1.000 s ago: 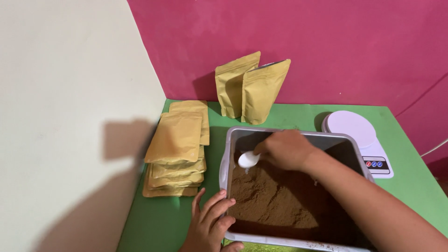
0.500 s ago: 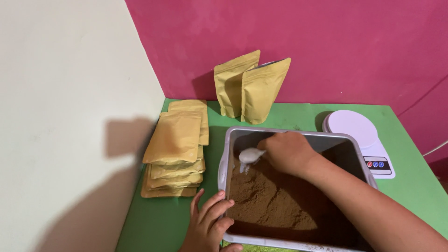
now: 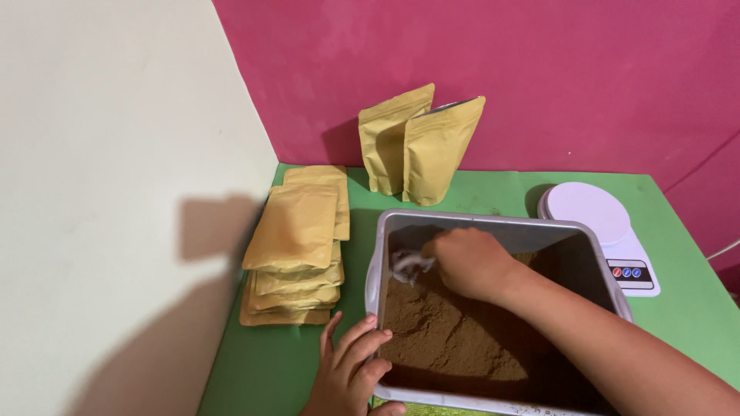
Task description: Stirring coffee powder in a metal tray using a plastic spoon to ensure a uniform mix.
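Right hand (image 3: pixel 470 263) is down inside the grey rectangular plastic tub (image 3: pixel 493 223), fingers curled tight around the handle of a small white scoop (image 3: pixel 408 266) — the scoop is blurred, its bowl sticking out just to the left of the knuckles and sitting at the surface of the brown powder (image 3: pixel 455 339) that fills the tub's floor. That powder slopes away below and toward the near side of the gripping hand. Left hand (image 3: pixel 351 370) rests flat on the green table top (image 3: pixel 285 362) with fingers spread, fingertips touching the tub's near left corner — it grips nothing. Left of the scoop, beyond the tub wall, lies a stack of flat tan paper pouches (image 3: pixel 297 246), well apart from the grip. Beyond the hand, against the pink wall (image 3: pixel 539 77), two tan stand-up pouches (image 3: pixel 420 146) stand upright side by side, touching. Off to the right of the forearm, just outside the tub's far right corner, sits a white kitchen scale with a round platform (image 3: pixel 593 216).
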